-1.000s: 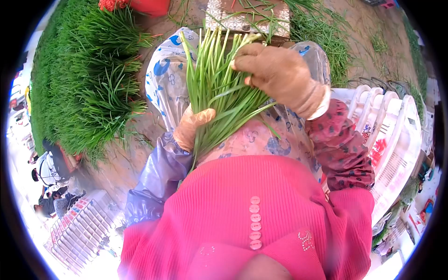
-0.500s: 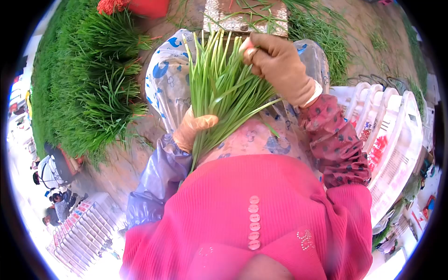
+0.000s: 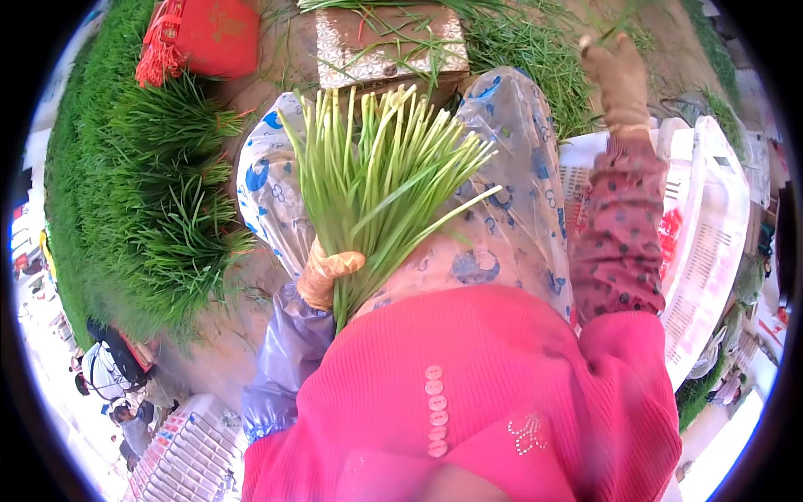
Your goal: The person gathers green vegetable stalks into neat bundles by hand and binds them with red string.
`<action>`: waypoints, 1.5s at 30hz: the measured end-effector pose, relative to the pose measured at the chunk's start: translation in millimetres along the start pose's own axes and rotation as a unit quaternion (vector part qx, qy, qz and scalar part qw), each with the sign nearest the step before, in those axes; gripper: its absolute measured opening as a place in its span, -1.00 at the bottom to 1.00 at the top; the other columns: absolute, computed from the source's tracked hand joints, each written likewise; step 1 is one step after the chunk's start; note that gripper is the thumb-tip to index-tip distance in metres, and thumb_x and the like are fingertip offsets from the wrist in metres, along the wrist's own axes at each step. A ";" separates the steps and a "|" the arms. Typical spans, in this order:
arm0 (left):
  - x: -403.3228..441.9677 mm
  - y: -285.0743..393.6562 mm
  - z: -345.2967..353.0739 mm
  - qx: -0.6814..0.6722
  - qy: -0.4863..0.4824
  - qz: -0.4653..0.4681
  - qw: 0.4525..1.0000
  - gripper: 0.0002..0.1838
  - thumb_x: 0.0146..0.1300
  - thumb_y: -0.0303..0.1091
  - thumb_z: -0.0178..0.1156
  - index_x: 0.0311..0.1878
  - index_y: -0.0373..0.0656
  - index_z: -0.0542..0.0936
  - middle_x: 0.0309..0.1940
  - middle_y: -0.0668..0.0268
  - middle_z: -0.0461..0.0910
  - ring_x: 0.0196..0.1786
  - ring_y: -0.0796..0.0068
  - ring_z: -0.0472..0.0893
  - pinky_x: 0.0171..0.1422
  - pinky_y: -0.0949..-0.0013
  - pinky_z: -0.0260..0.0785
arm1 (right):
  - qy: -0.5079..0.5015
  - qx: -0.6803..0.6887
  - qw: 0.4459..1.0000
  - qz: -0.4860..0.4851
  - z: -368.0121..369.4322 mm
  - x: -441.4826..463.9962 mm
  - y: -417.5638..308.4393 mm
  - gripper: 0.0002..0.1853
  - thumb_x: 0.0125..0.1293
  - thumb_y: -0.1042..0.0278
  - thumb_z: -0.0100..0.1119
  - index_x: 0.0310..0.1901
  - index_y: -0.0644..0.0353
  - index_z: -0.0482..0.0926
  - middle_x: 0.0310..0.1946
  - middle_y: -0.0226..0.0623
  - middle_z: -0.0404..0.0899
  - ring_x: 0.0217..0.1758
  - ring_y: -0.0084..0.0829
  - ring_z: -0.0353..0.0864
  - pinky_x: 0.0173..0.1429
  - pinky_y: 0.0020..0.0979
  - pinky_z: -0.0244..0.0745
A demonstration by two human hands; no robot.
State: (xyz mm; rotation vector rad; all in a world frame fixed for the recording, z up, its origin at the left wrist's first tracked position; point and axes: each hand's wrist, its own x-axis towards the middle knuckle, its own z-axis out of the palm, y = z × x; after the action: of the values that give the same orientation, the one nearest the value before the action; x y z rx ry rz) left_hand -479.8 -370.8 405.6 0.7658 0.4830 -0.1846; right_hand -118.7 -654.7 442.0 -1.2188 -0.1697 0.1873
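A fanned bunch of long green stalks rests over the lap, pale cut ends pointing away from me. My left hand, in a tan glove, is wrapped round its lower part. My right hand, in a brown glove, is stretched out at the upper right, well apart from the bunch. Some blurred green blades show at its fingertips; its fingers look pinched together on them.
Tied green bundles stand in rows at the left, below a red box. A patterned block with loose blades lies ahead. Scattered blades cover the ground beside it. White crates stand at the right; people are at the far left.
My right hand has left the stalk ends and moved out to the upper right. My left hand still grips the bunch. The view has shifted, showing more of the red box.
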 end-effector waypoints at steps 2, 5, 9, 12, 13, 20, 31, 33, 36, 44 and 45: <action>-4.1 3.9 -0.3 -0.007 -0.005 -0.012 1.000 -0.23 -0.04 -0.35 0.50 0.27 -0.25 0.38 0.09 0.20 0.56 0.09 0.30 0.58 0.17 0.24 0.46 | 0.021 -0.477 0.879 -0.017 -1.0 -28.7 -15.5 -0.49 0.21 0.26 0.25 0.17 0.29 0.45 -0.06 -0.16 0.57 -0.04 -0.33 0.57 0.07 -0.41 0.47; -7.8 0.9 -4.9 0.004 0.016 -0.004 1.000 -0.14 -0.06 -0.34 0.52 0.33 -0.22 0.31 0.14 0.17 0.51 0.13 0.26 0.57 0.20 0.22 0.46 | -0.143 -0.316 0.910 0.226 12.9 -88.5 -21.9 -0.34 0.12 0.16 0.36 0.23 0.29 0.44 0.09 -0.12 0.56 0.10 -0.40 0.56 0.14 -0.44 0.44; -13.3 5.2 -6.7 0.012 0.021 0.006 1.000 -0.02 -0.15 -0.31 0.58 0.38 -0.21 0.26 0.22 0.20 0.46 0.24 0.24 0.48 0.30 0.17 0.36 | -0.327 -0.123 0.833 0.429 55.9 -148.7 -2.9 0.11 -0.14 0.11 0.59 0.38 0.46 0.15 0.21 -0.14 0.40 0.21 -0.31 0.41 0.28 -0.30 0.31; -9.2 10.4 -12.7 0.062 -0.019 0.029 0.997 -0.01 -0.17 -0.28 0.60 0.36 -0.22 0.29 0.22 0.23 0.46 0.26 0.27 0.45 0.33 0.17 0.30 | -0.303 0.070 0.877 0.367 104.0 -153.9 16.6 0.29 -0.21 0.01 0.63 0.47 0.34 -0.03 0.35 -0.18 0.27 0.32 -0.29 0.36 0.39 -0.28 0.23; -7.4 12.5 -13.4 0.100 -0.050 0.051 0.992 -0.02 -0.16 -0.28 0.60 0.36 -0.23 0.30 0.22 0.25 0.46 0.26 0.30 0.44 0.33 0.17 0.28 | -0.301 0.115 0.886 0.334 120.7 -151.9 19.3 0.31 -0.22 0.00 0.64 0.48 0.31 -0.05 0.36 -0.20 0.26 0.33 -0.29 0.36 0.41 -0.27 0.22; -2.0 66.2 4.2 0.199 -0.109 -0.142 0.963 -0.26 0.12 -0.44 0.40 0.37 -0.19 0.30 0.21 0.31 0.48 0.26 0.42 0.42 0.38 0.25 0.19 | -0.329 0.253 0.875 0.248 164.2 -120.1 55.2 0.27 -0.13 0.18 0.61 0.52 0.10 -0.14 0.34 -0.26 0.30 0.34 -0.39 0.31 0.43 -0.29 0.17; 19.7 36.9 -14.8 0.315 -0.185 -0.067 0.929 -0.13 0.15 -0.37 0.38 0.47 -0.18 0.12 0.32 0.27 0.35 0.37 0.45 0.28 0.47 0.31 0.09 | -0.458 0.075 0.858 0.221 172.3 -95.2 48.6 -0.05 -0.18 -0.17 0.59 0.20 0.28 0.45 0.03 -0.34 0.56 0.06 -0.47 0.55 0.21 -0.35 0.45; 18.8 45.3 1.4 0.267 -0.177 -0.011 0.947 -0.09 0.10 -0.29 0.43 0.45 -0.22 0.14 0.31 0.24 0.35 0.36 0.42 0.29 0.46 0.28 0.11 | -0.448 0.080 0.867 0.202 166.6 -95.5 51.6 -0.24 -0.03 0.02 0.51 0.16 0.28 0.49 0.05 -0.30 0.56 0.08 -0.43 0.54 0.22 -0.33 0.44; 10.8 61.1 2.0 0.312 -0.156 0.141 0.926 0.02 0.02 -0.09 0.50 0.44 -0.30 0.14 0.37 0.17 0.25 0.42 0.34 0.21 0.48 0.23 0.09 | -0.467 -0.118 0.875 0.044 152.4 -89.0 76.7 -0.50 0.18 0.17 0.28 0.10 0.29 0.54 0.05 -0.23 0.60 0.10 -0.36 0.57 0.22 -0.28 0.45; -0.1 66.2 32.3 0.472 0.095 0.177 0.858 0.35 -0.11 0.33 0.40 0.46 -0.43 -0.10 0.18 -0.22 0.42 0.31 0.02 0.42 0.35 0.22 0.26 | -0.470 0.032 0.856 0.212 155.6 -78.6 95.5 -0.02 0.14 -0.33 0.25 0.37 0.26 0.17 0.19 -0.13 0.39 0.23 -0.22 0.41 0.29 -0.15 0.38; -5.5 64.1 44.9 0.498 0.138 0.164 0.840 0.35 -0.10 0.31 0.39 0.45 -0.47 -0.12 0.08 -0.24 0.47 0.22 -0.02 0.49 0.26 0.19 0.33 | -0.464 0.011 0.860 0.211 161.9 -80.1 89.5 -0.03 0.13 -0.31 0.28 0.37 0.25 0.18 0.20 -0.12 0.36 0.22 -0.20 0.42 0.29 -0.14 0.38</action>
State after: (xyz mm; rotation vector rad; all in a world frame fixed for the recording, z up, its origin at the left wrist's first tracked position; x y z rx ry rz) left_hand -447.5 -356.8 475.8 1.9099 0.5065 0.0166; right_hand -238.3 -495.8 409.8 -1.0402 -0.7363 1.1636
